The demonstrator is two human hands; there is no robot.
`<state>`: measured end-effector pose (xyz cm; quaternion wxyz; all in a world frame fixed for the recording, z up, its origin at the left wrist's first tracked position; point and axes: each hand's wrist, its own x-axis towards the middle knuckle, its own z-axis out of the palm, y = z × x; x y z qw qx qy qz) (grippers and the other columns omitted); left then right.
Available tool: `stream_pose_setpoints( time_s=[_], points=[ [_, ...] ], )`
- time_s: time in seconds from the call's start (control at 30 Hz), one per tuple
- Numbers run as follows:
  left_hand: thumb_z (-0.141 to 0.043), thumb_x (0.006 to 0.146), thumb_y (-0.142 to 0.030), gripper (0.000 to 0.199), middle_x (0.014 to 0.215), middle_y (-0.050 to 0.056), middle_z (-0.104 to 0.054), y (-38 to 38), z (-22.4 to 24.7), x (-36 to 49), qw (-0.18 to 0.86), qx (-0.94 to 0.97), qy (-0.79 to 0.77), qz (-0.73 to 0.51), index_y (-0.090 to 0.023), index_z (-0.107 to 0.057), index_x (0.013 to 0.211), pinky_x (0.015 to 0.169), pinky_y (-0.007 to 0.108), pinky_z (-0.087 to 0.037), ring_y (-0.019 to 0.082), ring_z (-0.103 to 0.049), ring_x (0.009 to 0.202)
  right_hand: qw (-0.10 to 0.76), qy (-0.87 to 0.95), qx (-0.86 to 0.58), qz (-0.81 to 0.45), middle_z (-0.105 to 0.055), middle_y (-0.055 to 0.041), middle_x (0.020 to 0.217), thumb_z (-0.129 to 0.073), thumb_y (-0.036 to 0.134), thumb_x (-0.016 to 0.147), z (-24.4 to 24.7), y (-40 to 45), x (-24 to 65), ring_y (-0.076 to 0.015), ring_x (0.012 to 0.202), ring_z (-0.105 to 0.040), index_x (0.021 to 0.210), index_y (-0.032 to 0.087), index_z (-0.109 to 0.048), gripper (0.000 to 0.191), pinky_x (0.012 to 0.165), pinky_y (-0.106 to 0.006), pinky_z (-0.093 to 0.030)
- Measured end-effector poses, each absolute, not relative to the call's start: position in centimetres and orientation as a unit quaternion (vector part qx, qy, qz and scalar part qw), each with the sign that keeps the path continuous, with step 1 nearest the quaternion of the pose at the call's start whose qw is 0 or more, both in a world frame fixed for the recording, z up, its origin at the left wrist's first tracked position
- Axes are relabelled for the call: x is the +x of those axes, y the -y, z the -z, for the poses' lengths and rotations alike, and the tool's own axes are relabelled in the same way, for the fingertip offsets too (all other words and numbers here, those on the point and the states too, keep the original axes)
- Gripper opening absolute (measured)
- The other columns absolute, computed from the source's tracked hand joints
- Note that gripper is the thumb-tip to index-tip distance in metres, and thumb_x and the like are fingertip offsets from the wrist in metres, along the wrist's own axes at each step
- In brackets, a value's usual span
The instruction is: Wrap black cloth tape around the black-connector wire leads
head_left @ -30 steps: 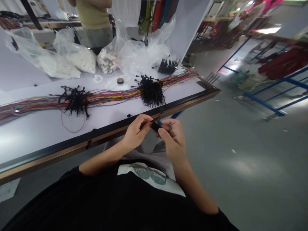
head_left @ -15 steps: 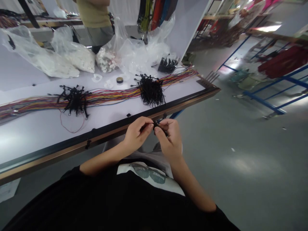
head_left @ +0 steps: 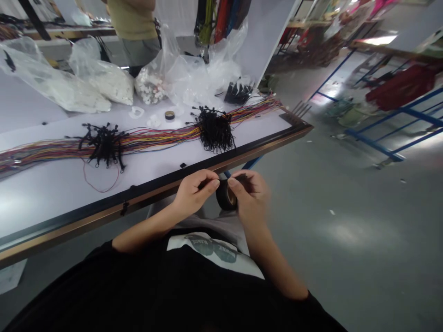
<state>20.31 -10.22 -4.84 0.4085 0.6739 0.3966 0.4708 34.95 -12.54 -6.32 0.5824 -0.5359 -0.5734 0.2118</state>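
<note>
Pinching together at the upper left edge of the black tape roll [head_left: 222,199], the left hand [head_left: 195,192] is closing thumb against index finger; whether those tips are catching a loose tape end or just the rim, cannot tell. Right hand [head_left: 255,196] is clamping the roll's upper right side, thumb on top, other fingers curling behind and partly hiding. Both hands are working close together, knuckles up. Roll is hanging below the fingertips, tilting, its core opening facing right, just off the near edge of the workbench [head_left: 155,168] and above the person's lap.

Change: a half second back the hands were covering most of the dark object; now the roll is turning its round side and core into view. Judging from that, the handling is centring on the tape's rim, and nothing on the bench is being touched right now.

Further out: a small black piece [head_left: 183,165] is lying near the bench edge. Coloured wires [head_left: 155,138] are running lengthwise across the bench, with a left black cable cluster [head_left: 105,146] and a right black cable cluster [head_left: 216,131] sitting on them. Behind the wires, a small tape roll [head_left: 169,115] is lying flat, and plastic bags [head_left: 114,87] are slumping along the back. Beyond, another person [head_left: 133,23] is standing.
</note>
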Motion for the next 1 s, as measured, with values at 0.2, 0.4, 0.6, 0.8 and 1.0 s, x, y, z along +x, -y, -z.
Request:
stream_pose_setpoints(
  time_s=[0.2,0.4,0.6,0.8,1.0],
  points=[
    [-0.055,0.072,-0.026,0.012,0.057,-0.004,-0.050,10.3,4.7,20.6,0.481,0.621,-0.453,-0.421,-0.017,-0.055,0.064,0.049,0.021,-0.035,0.009,-0.043,0.052,0.554,0.580,-0.583,-0.126,-0.064,0.0020,0.071,-0.060,0.029,0.076,5.7,12.6,34.3,-0.0140,0.065,-0.057,0.076,0.023,-0.061,0.006,0.067,-0.031,-0.047],
    [-0.052,0.072,-0.020,0.009,0.059,-0.004,-0.054,9.9,5.3,20.9,0.405,0.636,-0.460,-0.469,-0.018,-0.054,0.064,0.054,0.022,-0.038,0.010,-0.047,0.055,0.480,0.604,-0.552,-0.317,-0.056,0.0056,0.066,-0.062,0.025,0.072,4.7,12.1,35.0,-0.0110,0.060,-0.053,0.086,0.023,-0.058,0.015,0.059,-0.027,-0.044],
    [-0.052,0.076,-0.021,0.013,0.058,-0.003,-0.053,9.8,5.5,21.0,0.375,0.640,-0.449,-0.498,-0.018,-0.055,0.064,0.052,0.022,-0.037,0.009,-0.045,0.054,0.472,0.604,-0.536,-0.352,-0.061,0.0039,0.076,-0.061,0.025,0.072,5.2,11.8,35.2,-0.0153,0.076,-0.060,0.104,0.025,-0.055,0.033,0.076,-0.036,-0.047],
    [-0.051,0.080,-0.020,0.014,0.063,-0.002,-0.058,10.1,5.5,21.0,0.300,0.679,-0.422,-0.521,-0.018,-0.055,0.067,0.058,0.023,-0.040,0.010,-0.050,0.058,0.522,0.525,-0.503,-0.445,-0.062,0.0063,0.071,-0.061,0.029,0.072,6.8,12.0,34.7,-0.0144,0.070,-0.061,0.126,0.026,-0.045,0.056,0.071,-0.033,-0.049],
    [-0.047,0.084,-0.024,0.017,0.066,0.001,-0.060,10.1,6.3,20.8,0.277,0.731,-0.350,-0.515,-0.019,-0.056,0.070,0.062,0.024,-0.042,0.012,-0.053,0.063,0.506,0.636,-0.538,-0.223,-0.070,-0.0009,0.095,-0.054,0.022,0.076,6.9,12.7,34.3,-0.0187,0.084,-0.064,0.108,0.028,-0.063,0.033,0.076,-0.037,-0.049]
  ],
)
